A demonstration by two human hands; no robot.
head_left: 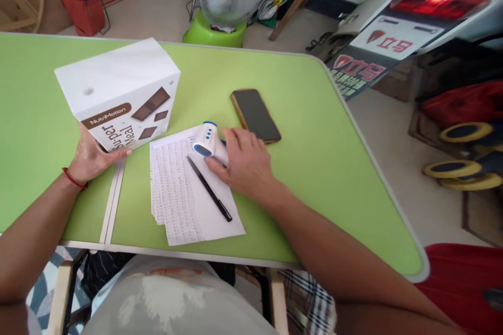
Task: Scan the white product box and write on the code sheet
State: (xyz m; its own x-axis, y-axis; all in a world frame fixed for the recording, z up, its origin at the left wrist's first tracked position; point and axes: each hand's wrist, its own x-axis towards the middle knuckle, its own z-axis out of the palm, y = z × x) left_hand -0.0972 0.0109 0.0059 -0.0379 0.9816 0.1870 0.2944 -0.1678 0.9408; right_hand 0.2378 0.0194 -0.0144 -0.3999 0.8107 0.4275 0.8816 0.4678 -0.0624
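Right hand [249, 165] on the thermometer gun [205, 140], left hand [88, 154] at the white box [121, 99]

We are seeing the thermometer gun lying directly left of the right palm, its head over the top right corner of the papers [178, 193]. The head's long axis is running away from the body — blue nose at the far end, small display facing back toward us — while the handle is slanting rightward into the grasp. The right fingers are closing round that handle, with the thumb along the near side; whether the gun is resting on the papers or hanging just above, we cannot tell.

The left hand is holding the box by its lower left corner, thumb lying along the bottom of the printed face, the other fingers hidden behind. The box is standing at a slant, and we cannot tell if its base is touching the green table [322, 183].

Between the two hands the papers are lying flat, a black pen [209, 188] slanting across them, its upper end just below the display. Beyond the right knuckles a phone [256, 115] is lying face up — the right hand is clearly nearer to it than the left.
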